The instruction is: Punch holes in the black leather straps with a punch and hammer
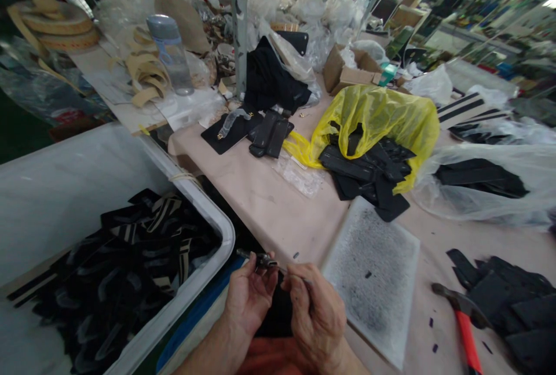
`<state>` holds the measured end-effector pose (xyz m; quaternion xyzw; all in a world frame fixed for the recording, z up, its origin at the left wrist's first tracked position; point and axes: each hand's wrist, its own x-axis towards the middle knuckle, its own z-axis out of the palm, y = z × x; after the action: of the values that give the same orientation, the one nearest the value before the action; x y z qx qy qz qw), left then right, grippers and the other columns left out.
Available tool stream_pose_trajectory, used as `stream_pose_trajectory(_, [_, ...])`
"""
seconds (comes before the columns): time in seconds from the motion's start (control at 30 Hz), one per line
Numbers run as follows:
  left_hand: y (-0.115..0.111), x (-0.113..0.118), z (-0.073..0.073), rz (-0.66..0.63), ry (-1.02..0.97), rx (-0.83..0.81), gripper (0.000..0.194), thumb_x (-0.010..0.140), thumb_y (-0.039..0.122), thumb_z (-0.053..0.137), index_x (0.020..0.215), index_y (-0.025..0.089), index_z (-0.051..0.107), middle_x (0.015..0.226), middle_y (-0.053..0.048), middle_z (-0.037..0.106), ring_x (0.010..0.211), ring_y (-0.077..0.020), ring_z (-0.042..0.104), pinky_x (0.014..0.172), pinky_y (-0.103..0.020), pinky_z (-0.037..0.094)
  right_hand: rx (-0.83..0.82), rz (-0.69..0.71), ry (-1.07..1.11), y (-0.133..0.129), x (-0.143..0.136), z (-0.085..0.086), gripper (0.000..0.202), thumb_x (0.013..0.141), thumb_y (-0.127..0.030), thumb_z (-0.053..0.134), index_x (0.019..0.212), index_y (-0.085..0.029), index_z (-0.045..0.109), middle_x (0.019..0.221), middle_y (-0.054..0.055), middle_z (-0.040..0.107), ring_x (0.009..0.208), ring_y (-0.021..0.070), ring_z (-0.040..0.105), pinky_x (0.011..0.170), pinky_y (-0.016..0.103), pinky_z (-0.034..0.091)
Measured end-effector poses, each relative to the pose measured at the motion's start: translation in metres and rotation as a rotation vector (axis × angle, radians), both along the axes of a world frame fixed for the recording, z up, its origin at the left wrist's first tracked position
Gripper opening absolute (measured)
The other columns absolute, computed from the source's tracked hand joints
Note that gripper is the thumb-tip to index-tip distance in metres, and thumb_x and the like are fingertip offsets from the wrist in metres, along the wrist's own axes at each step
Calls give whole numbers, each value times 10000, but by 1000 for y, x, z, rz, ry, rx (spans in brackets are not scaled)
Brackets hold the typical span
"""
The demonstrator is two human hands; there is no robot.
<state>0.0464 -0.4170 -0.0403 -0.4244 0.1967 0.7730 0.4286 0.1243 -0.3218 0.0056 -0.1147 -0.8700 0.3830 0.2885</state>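
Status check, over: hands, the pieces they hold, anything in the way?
Left hand: holding small dark metal piece. Right hand: pinching thin rod, pointed toward that piece. White board, red-handled hammer off right, neither between the hands.

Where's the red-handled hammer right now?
In the head view, the red-handled hammer lies at lower right on the table, between the speckled pale slab on its left and the pile of black pieces on its right.

The bottom edge crops the hammer (465, 328), and fingers (299, 293) partly hide the dark metal piece (266, 261)
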Motion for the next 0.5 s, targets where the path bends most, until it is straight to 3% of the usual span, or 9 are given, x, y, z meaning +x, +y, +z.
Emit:
stream_pose_trajectory(0.37, [-7,-5,-9,-45,24,42,283,981,220,443,969,45,665,815,-133,747,658,-166,715,589,-257,593,34,125,47,1,-3,7,269,900,-54,461,1090,-212,569,796,40,653,714,167,630,630,278,508])
stream_pose_trajectory(0.5, [-9,-5,-17,-58,38,53,283,974,218,451,974,56,682,809,-125,751,662,-164,716,605,-255,596,-8,94,85,0,-2,10,289,901,-50,451,1116,-205,566,808,43,659,726,166,627,647,283,504])
